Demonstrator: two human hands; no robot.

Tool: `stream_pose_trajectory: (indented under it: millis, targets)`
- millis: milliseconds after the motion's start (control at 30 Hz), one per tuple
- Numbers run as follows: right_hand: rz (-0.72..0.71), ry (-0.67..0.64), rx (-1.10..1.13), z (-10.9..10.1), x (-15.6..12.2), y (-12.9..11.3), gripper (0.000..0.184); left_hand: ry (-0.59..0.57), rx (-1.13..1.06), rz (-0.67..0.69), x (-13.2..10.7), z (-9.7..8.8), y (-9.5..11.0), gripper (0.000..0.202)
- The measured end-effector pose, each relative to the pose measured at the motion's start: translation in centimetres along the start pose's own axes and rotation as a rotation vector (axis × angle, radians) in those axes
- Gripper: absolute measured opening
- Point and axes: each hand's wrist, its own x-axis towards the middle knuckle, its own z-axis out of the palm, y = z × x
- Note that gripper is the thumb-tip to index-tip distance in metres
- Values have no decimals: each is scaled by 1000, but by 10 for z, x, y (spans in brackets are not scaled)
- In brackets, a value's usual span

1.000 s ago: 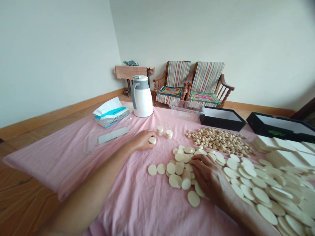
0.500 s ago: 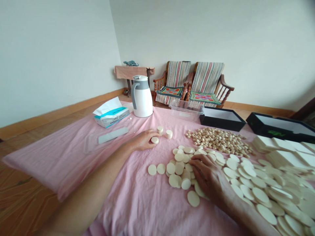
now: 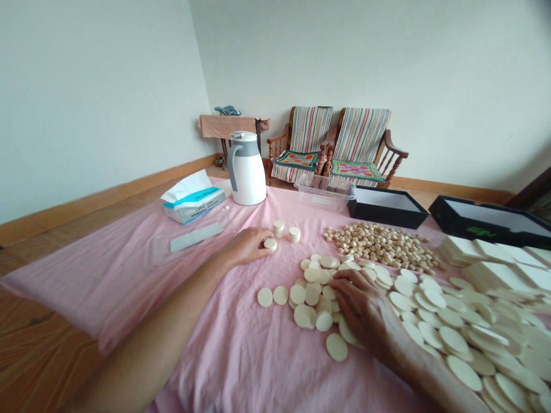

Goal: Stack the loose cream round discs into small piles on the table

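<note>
My left hand (image 3: 247, 245) lies on the pink cloth (image 3: 241, 355), fingers curled round a small cream disc (image 3: 270, 244). Just beyond it stand two short stacks of the same small discs (image 3: 287, 230). My right hand (image 3: 359, 304) rests palm down with fingers spread on a loose heap of cream round discs (image 3: 314, 292) in mixed sizes. Bigger flat discs (image 3: 451, 332) spread out to its right.
A pile of tiny round pieces (image 3: 383, 244) lies behind the discs. White square tiles (image 3: 499, 267) are stacked far right. Two black boxes (image 3: 387, 207), a clear tub (image 3: 325, 190), a white jug (image 3: 247, 169), a tissue pack (image 3: 193, 198) and a clear lid (image 3: 189, 241) stand further back.
My left hand has slid the small disc a little forward and right, closer to the two short stacks. My right hand has stayed on the heap.
</note>
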Motion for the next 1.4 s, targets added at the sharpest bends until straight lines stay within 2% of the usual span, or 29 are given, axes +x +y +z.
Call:
stream_pose_trajectory:
  millis: [100, 233, 333, 367, 400, 467, 533, 567, 633, 800, 900, 1000, 1067, 1167, 1300, 1400]
  targets:
    - [-3, 3, 6, 0, 0, 0, 20, 15, 6, -2, -1, 0, 0, 26]
    - [2, 3, 10, 0, 0, -1, 21, 96, 21, -30, 0, -5, 2, 38]
    - [6, -2, 9, 0, 0, -2, 21, 150, -28, -4, 0, -13, 10, 27]
    - [7, -4, 9, 0, 0, -2, 21, 113, -80, 35, -1, -15, 15, 23]
    - [8, -5, 9, -1, 1, -2, 21, 24, -144, 89, -2, -16, 19, 21]
    - [8, -7, 8, -1, 1, -2, 20, -246, -239, 205, -6, -17, 29, 24]
    - [6, -7, 4, 0, 0, -1, 21, -435, -217, 268, -10, -16, 40, 32]
    - [5, -7, 1, 0, 0, -1, 21, -489, -176, 282, -12, -14, 44, 36]
    - [1, -6, -5, 0, 0, 0, 21, -520, -85, 289, -16, -12, 52, 40]
    - [-4, -6, -16, 0, 0, 0, 22, -486, -60, 367, -20, -10, 58, 26]
    - [-15, 1, -17, -1, 0, 0, 22, -425, -62, 351, -19, -10, 55, 20]
    - [-25, 18, -26, -1, 1, 0, 23, -232, -39, 244, -15, -6, 50, 14]
    - [-29, 28, -29, -1, 1, 0, 23, -94, -18, 161, -11, 0, 48, 18]
    - [-23, 28, -28, -2, 1, -1, 23, 26, 24, 92, -7, 12, 48, 24]
    - [-13, 15, -28, -2, 1, -2, 23, 38, 50, 72, -6, 25, 53, 18]
    - [-8, 14, -29, -1, 1, -2, 22, 34, 50, 70, -6, 22, 55, 11]
